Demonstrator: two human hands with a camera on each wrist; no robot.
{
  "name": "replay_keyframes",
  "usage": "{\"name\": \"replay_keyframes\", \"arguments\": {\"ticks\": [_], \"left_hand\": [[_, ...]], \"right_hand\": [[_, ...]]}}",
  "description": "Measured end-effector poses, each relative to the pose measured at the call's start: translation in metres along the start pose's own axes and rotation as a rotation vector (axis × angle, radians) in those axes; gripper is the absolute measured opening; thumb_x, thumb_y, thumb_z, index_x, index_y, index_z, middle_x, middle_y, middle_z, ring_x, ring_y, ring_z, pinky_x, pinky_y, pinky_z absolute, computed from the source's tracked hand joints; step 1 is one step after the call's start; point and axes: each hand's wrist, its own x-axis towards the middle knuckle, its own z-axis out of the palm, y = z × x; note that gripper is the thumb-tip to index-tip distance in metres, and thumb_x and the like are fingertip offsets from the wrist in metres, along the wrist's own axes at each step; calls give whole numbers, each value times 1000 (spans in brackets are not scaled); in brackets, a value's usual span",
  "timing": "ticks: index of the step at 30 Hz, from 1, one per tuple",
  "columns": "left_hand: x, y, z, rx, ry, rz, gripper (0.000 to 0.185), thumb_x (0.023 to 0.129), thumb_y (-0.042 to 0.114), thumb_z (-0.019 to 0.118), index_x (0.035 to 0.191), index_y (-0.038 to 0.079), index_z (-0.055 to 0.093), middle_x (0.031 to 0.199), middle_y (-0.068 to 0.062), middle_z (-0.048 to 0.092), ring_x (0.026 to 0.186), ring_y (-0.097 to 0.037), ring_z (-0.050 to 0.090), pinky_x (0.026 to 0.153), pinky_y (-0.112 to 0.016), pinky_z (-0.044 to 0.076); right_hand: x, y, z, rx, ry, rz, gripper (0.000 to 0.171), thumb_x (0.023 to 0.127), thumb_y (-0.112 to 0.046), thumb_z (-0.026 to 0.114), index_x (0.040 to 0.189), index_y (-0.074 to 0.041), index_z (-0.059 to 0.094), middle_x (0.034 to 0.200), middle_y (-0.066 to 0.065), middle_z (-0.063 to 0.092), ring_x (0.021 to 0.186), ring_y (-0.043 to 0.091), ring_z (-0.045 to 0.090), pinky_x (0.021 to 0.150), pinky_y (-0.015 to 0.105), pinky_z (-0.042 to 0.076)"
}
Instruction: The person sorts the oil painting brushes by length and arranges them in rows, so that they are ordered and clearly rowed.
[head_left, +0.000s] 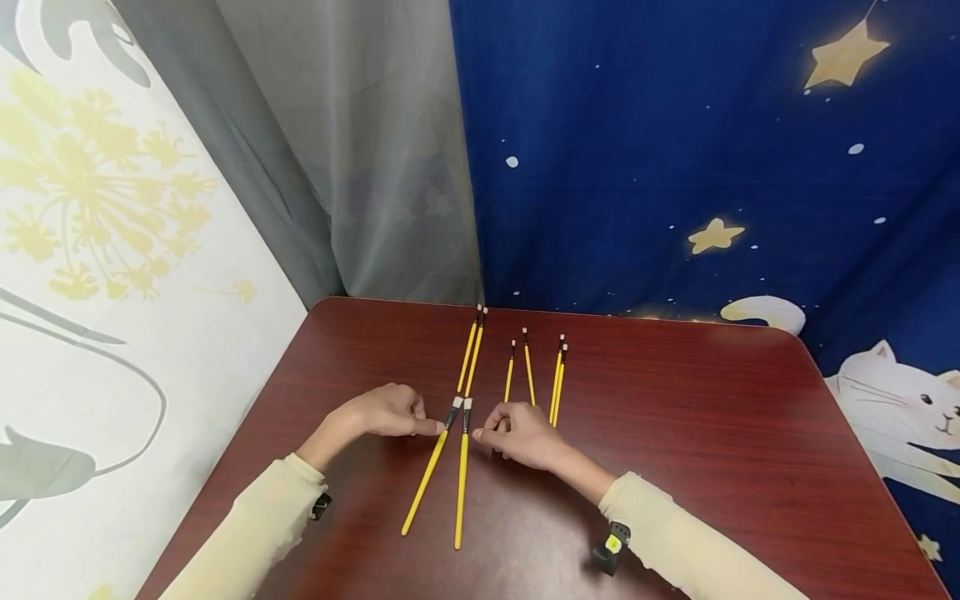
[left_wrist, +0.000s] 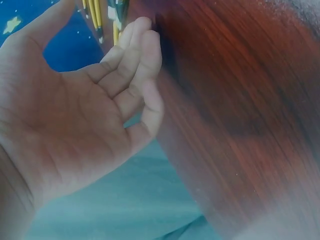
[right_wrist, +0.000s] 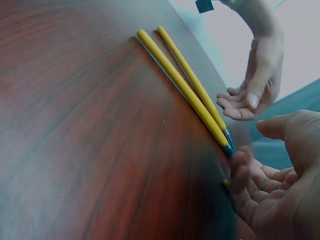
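Observation:
Two yellow-handled paintbrushes lie at the front middle of the table: a left paintbrush, slanting, and a right paintbrush, nearly straight. Their pale bristle ends almost meet at the far end. My left hand is beside the left brush, its thumb right at the dark ferrule. Across from it, my right hand has its fingertips just right of the other ferrule. Both hands have loosely bent fingers and hold nothing. In the left wrist view the palm of the left hand shows bare.
Beyond the front brushes lies a pair of thinner paintbrushes, side by side. Two spread small brushes and another close pair lie to the right, partly behind my right hand. A blue curtain hangs behind the red-brown table.

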Motion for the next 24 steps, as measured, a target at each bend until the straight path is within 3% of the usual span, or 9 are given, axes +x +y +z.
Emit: {"name": "replay_keyframes", "arguments": {"ticks": [8,13,24], "left_hand": [[7,3,-4,-75,93,88,43,90,54,78,100,13,70,92,2,72,80,-11,64,76,-30,53],[13,10,-3,-80,158,138,43,92,49,78,108,10,70,98,3,74,87,-7,68,84,-32,57],[35,34,5,-149,265,210,30,100,41,71,111,13,71,100,2,75,89,-10,68,84,-33,57]], "right_hand": [[-8,8,-26,135,24,5,26,95,-33,78,101,-9,70,79,10,77,69,26,74,64,38,61],[-13,12,-44,162,76,25,26,96,-30,78,104,-6,72,88,12,79,75,29,78,68,43,64],[-21,39,-74,175,180,74,18,97,-22,76,103,-6,74,88,16,79,76,26,78,71,38,64]]}}
